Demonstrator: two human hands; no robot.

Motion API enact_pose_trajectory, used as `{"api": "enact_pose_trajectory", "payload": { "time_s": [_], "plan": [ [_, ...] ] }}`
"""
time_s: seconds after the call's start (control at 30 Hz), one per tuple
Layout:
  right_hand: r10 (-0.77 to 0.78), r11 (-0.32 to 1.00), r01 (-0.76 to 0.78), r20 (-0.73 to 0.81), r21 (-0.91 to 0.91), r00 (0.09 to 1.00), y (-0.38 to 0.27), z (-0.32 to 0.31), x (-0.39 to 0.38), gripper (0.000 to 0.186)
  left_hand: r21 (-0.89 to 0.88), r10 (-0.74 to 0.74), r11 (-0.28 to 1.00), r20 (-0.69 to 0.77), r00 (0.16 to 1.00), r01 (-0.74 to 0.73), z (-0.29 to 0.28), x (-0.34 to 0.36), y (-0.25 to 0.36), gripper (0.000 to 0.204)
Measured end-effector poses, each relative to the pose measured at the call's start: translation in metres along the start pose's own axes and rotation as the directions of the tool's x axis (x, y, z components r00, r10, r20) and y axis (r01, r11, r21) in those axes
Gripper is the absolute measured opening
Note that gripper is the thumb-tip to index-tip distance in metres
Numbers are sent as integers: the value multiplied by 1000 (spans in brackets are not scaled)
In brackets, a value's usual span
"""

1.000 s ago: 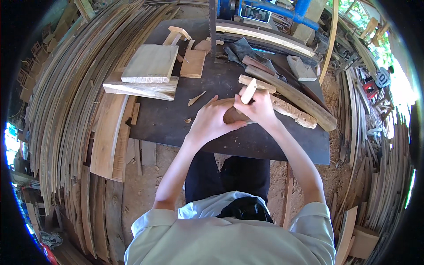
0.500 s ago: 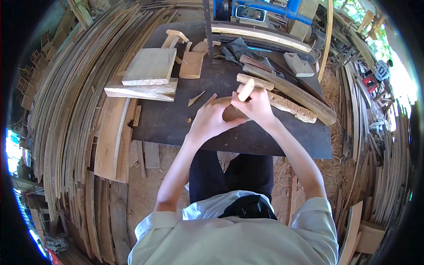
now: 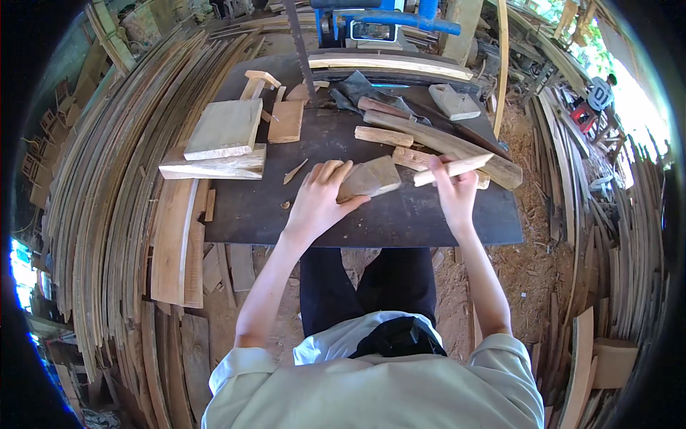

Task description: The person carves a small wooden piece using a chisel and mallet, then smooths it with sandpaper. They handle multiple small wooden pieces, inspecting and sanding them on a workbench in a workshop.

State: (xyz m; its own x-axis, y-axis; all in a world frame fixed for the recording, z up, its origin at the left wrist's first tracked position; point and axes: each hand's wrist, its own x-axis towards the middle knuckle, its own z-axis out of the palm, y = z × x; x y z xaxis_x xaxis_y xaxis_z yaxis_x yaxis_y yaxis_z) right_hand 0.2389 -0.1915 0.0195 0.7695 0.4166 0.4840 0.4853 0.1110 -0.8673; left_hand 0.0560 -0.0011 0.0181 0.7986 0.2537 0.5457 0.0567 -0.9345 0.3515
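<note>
My left hand (image 3: 325,196) is closed around the left end of a wooden block (image 3: 377,176), fingers on its far side and thumb along its near side. The block rests on or just over the dark table (image 3: 286,225); I cannot tell which. My right hand (image 3: 458,194) pinches a short, pale wooden stick (image 3: 429,174), raised and tilted above the right part of the table. Behind that stick lie a rough wood piece (image 3: 409,158), partly hidden, and a shorter offcut (image 3: 384,136). A thin wood splinter (image 3: 294,171) is left of my left hand.
An upright saw blade (image 3: 299,57) stands at the table's far side, before a blue machine frame (image 3: 400,21). Thick boards (image 3: 225,129) are stacked at left, and a long rounded timber (image 3: 457,146) lies at right. Lumber piles flank both sides. A person (image 3: 599,94) sits far right.
My right hand has moved right, away from the block, carrying the stick and turning it from upright to nearly level. The block now shows more beside my left hand. The whole view has shifted slightly.
</note>
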Motion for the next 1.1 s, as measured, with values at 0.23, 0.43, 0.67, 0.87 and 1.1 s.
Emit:
{"api": "enact_pose_trajectory", "payload": {
  "time_s": [0.23,0.43,0.67,0.87,1.1],
  "plan": [
    [255,874,-310,189,375,948,-8,-39,-11,19,213,-182,949,-227,957,231,-11,6,-31,62],
    [238,788,-417,400,452,885,-24,-13,-27,19,429,-308,815,-249,918,390,-1,22,-54,60],
    [254,716,-604,676,349,692,-22,-7,-16,27,390,-32,905,-338,941,170,-12,42,-19,55],
    [147,736,-640,871,221,469,-22,28,4,15,-576,7,817,74,997,37,-2,49,42,45],
    [213,966,-241,814,-92,541,-47,44,40,35,-934,-287,331,33,957,132,-6,36,9,25]
  ]
}}
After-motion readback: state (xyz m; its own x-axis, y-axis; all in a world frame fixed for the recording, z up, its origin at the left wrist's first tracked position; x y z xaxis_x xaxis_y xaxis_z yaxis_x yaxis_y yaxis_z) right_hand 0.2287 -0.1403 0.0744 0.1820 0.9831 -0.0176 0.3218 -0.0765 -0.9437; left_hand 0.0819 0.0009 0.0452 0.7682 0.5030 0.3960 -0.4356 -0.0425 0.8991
